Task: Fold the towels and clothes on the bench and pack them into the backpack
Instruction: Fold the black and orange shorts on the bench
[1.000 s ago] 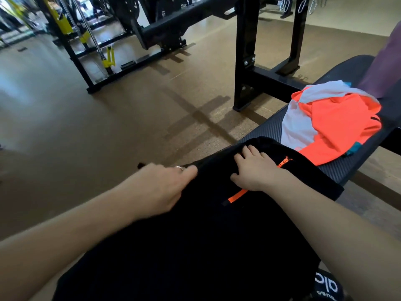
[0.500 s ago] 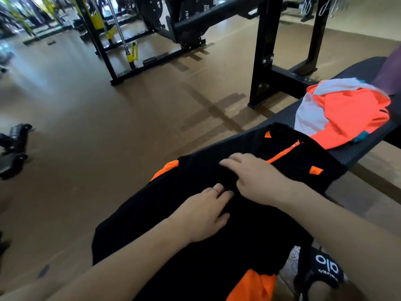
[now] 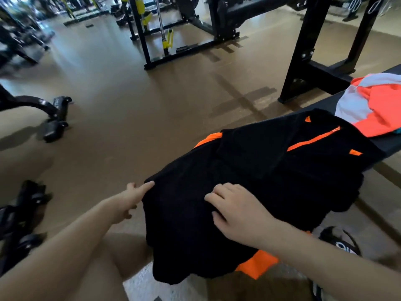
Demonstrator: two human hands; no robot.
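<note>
Black garment (image 3: 256, 170) looks limp, light; left hand (image 3: 127, 200) pinches its near-left edge, right hand (image 3: 236, 210) spread flat on it.

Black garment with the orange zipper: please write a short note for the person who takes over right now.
Left hand: fingers at the near left edge of the black garment; whether its grip has closed on the fabric is not clear.
Right hand: open, resting flat on the garment.
The garment lies spread over the near end of the bench, part hanging off the edge, not yet neatly folded.
The orange and white clothing lies bunched further along the bench, unfolded.
No backpack clearly in view.
Left: fold both, then pack.
</note>
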